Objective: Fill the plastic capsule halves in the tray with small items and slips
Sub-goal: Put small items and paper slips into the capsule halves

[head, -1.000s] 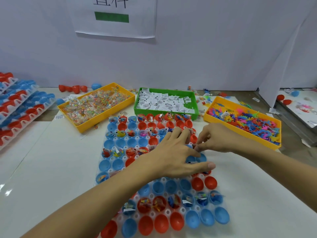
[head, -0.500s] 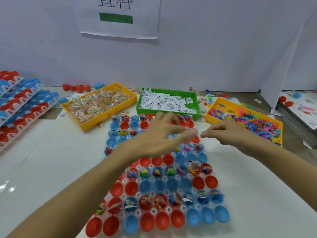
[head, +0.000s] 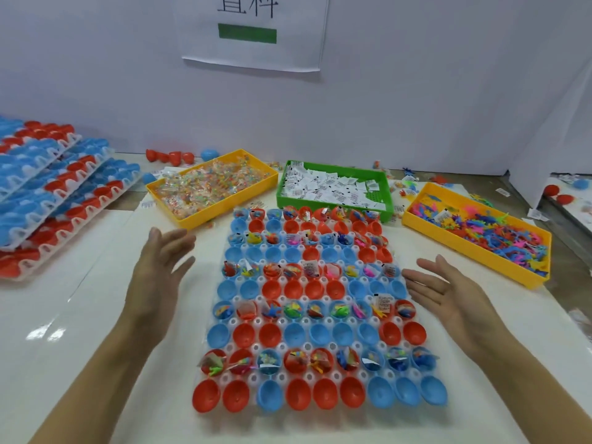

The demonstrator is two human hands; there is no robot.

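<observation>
Red and blue capsule halves [head: 298,336] (alternate rows filled)

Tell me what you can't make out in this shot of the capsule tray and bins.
Head view only:
- Print on the slips in the green bin: too small.
- Sign on the wall: top cut off by the frame edge.
- Stacked trays at left: cut off by the edge.
- Left hand: fingertips motion-blurred.
- Filled capsule halves: contents too small to identify.

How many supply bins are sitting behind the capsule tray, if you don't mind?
3: a yellow bin at left, a green bin in the middle, another yellow bin at right. None looks hidden.
</observation>
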